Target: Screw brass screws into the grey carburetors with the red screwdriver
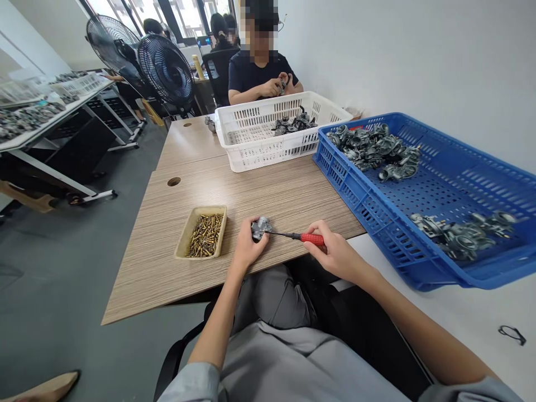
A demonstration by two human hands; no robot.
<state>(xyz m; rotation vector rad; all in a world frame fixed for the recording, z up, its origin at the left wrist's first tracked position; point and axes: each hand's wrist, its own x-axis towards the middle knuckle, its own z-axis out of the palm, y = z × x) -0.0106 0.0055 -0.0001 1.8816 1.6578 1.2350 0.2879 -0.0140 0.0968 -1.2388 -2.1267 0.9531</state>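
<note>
My left hand (pixel 248 244) is closed around a small grey metal part (pixel 261 227) at the near edge of the wooden table (pixel 268 192). My right hand (pixel 333 251) grips a red-handled screwdriver (pixel 312 238) whose thin shaft points left, with its tip at the metal part. A tan tray of brass screws (pixel 204 233) sits just left of my left hand.
A blue crate (pixel 435 184) holding several grey metal parts lies to the right. A white basket (pixel 280 128) with more parts stands at the table's far side. A person sits behind it, handling a part. Two fans (pixel 165 70) and racks stand at the left.
</note>
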